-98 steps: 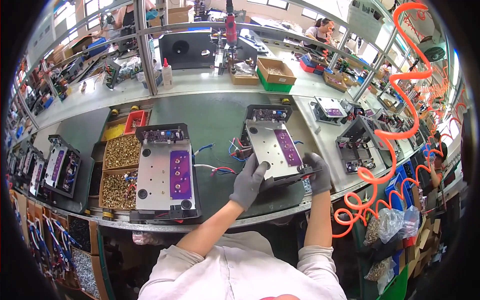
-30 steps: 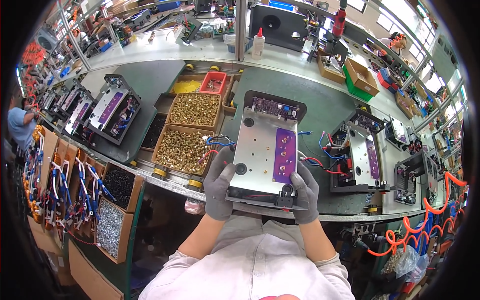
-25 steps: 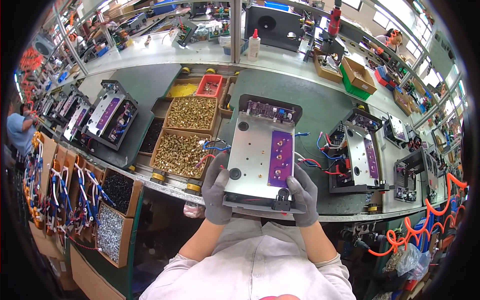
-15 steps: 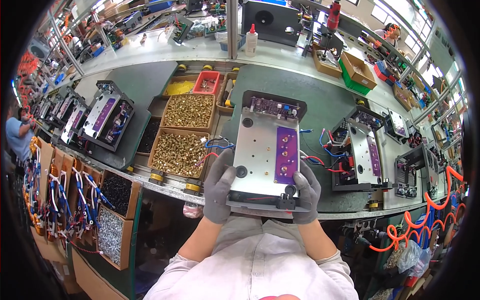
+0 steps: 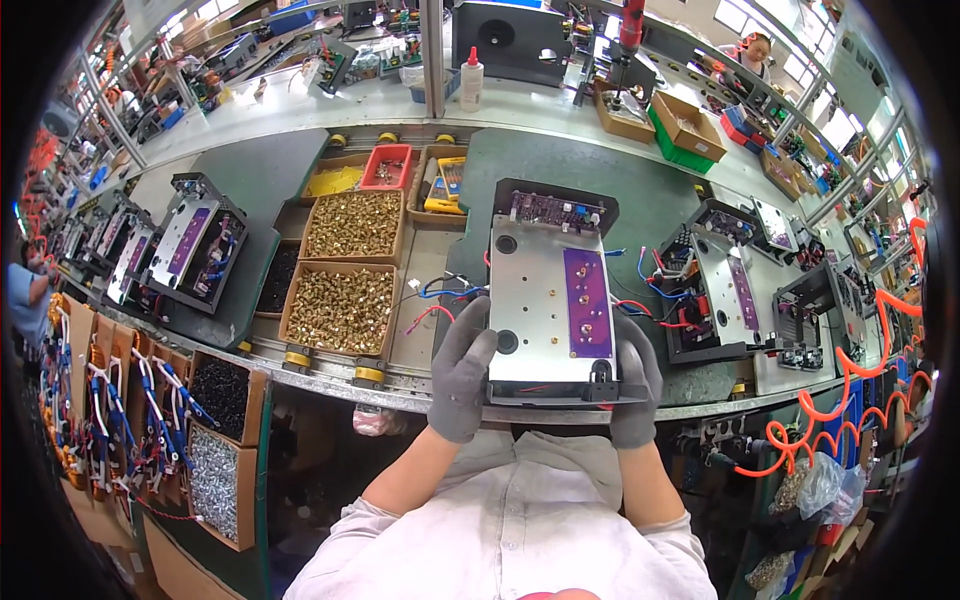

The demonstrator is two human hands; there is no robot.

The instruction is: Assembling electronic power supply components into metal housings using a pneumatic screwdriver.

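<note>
Between my two gloved hands is a metal chassis (image 5: 535, 290) with a silver plate, dark end panels and loose blue and red wires at its sides. A purple circuit board (image 5: 587, 302) lies on the right part of the plate. My left hand (image 5: 465, 375) grips the chassis by its near left side, thumb up against the edge. On the opposite side my right hand (image 5: 635, 380) is closed round the near right corner, its fingers partly hidden by the chassis. A black component (image 5: 601, 374) sits at the near right corner.
Left of the chassis are cardboard boxes of brass fasteners (image 5: 340, 308) and a red tray (image 5: 386, 167). Similar chassis units stand on the left (image 5: 195, 245) and on the right (image 5: 722, 290). A glue bottle (image 5: 471, 80) stands behind. Orange coiled hoses (image 5: 800, 430) hang at the right.
The chassis has shifted slightly right in the picture and its near end sits flatter, with both hands still on it. My right thumb has slid off the top toward the side.
</note>
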